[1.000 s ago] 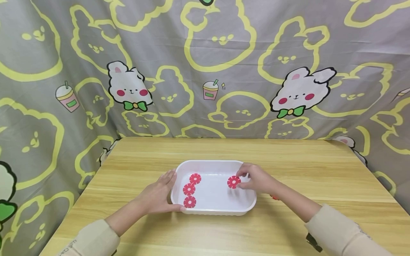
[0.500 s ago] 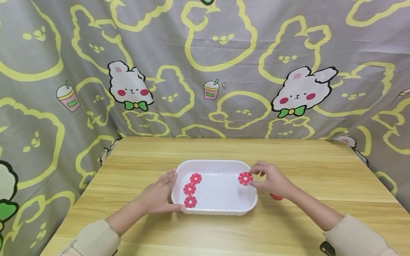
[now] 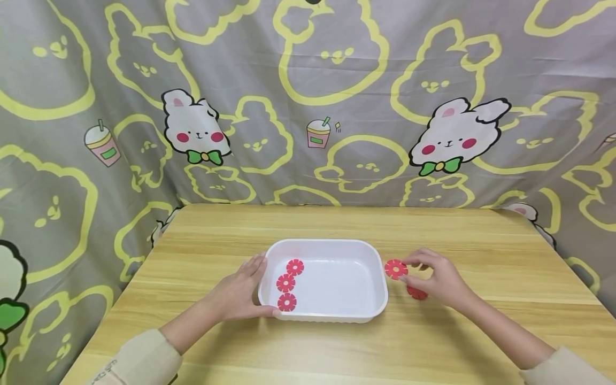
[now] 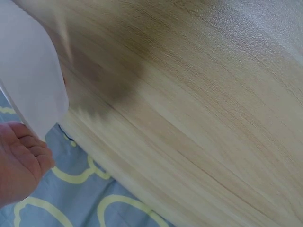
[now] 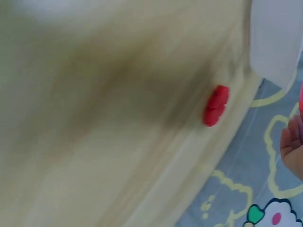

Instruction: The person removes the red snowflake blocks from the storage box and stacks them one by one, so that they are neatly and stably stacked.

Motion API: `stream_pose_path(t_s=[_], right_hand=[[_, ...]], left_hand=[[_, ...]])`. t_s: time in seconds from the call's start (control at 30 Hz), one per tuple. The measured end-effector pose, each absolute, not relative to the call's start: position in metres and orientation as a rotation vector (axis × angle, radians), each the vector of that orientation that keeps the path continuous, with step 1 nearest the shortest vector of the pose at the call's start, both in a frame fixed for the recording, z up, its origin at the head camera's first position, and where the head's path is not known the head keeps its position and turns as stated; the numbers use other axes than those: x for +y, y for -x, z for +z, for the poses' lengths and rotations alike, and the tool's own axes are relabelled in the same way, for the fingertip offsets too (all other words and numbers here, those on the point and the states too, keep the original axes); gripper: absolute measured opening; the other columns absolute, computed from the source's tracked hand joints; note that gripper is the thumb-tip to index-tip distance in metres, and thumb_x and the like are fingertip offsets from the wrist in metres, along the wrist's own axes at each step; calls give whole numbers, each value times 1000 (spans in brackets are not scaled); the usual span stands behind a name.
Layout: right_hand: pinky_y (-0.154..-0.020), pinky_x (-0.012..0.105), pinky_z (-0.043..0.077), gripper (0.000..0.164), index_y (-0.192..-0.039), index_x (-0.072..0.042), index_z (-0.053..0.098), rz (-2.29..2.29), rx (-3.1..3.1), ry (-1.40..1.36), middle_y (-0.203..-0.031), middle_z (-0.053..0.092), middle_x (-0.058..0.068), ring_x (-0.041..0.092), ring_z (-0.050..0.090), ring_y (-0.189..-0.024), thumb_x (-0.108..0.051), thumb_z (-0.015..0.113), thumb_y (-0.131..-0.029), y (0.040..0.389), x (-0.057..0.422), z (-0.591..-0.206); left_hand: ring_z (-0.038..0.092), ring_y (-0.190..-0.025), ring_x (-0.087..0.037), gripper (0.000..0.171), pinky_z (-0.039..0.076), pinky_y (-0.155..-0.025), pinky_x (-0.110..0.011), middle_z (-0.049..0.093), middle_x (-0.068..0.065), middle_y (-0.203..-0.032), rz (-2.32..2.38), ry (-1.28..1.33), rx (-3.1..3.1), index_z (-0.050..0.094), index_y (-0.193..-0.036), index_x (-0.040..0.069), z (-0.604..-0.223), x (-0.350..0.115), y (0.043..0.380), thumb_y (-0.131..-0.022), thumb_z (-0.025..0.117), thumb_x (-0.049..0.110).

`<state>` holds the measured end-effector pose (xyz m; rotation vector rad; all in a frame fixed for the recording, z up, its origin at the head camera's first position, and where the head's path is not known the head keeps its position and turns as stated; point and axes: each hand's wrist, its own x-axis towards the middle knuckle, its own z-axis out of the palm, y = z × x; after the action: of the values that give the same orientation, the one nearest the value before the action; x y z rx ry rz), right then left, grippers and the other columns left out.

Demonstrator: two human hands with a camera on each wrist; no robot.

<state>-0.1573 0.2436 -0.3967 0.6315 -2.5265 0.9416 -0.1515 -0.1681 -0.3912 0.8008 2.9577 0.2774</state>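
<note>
In the head view a white plastic tray (image 3: 327,319) stands on the table, with my left hand (image 3: 238,294) holding its left end. The fingers lie along the outer wall and the thumb sits at the near rim. My right hand (image 3: 440,278) pinches a red slotted snowflake disc (image 3: 395,269) between thumb and fingertips, just right of the tray. Three similar red discs (image 3: 286,283) form a touching, bent row inside the tray's left end. More red discs (image 5: 217,106) lie on the table below my right hand, partly hidden by it in the head view.
The wooden table (image 3: 308,353) runs back to a grey curtain (image 3: 269,69) with yellow outlines and rabbit prints. The curtain also hangs along both sides. The tray's raised walls stand between the discs inside and those on the right.
My right hand has carried the pinched red disc from above the tray's right end rightward past the rim. The red discs on the table show more now. My left hand stays at the tray.
</note>
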Motion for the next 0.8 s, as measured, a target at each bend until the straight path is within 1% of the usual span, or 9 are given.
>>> stream_pose_path(t_s=[0.17,0.3,0.5,0.8], right_hand=[[-60,23,50,24,-83,-4,70,976,-2527,-544,-83,64,2,7,54,-72,0,80,-63,148,255,-410],[-59,21,50,23,-82,-4,70,967,-2546,-493,-81,64,3,5,53,-72,2,80,-62,143,263,-421],[-61,17,49,23,-83,-4,70,963,-2562,-419,-81,65,4,0,53,-73,0,80,-63,139,274,-435],[-60,16,50,22,-86,-1,69,1015,-2616,-303,-84,65,8,-7,52,-75,-4,80,-67,133,280,-450]], left_hand=[[30,-137,-39,110,40,-102,-49,27,-26,-148,283,-795,2949,31,-139,-10,-390,-168,151,-71,60,71],[30,-137,-39,110,41,-101,-50,27,-25,-149,286,-786,2945,31,-140,-10,-390,-167,151,-71,59,71],[30,-136,-39,110,42,-100,-50,28,-25,-148,284,-798,2951,32,-139,-10,-391,-168,151,-70,60,71],[31,-136,-39,109,38,-104,-48,29,-26,-148,282,-822,2959,33,-138,-11,-392,-169,151,-71,60,70]])
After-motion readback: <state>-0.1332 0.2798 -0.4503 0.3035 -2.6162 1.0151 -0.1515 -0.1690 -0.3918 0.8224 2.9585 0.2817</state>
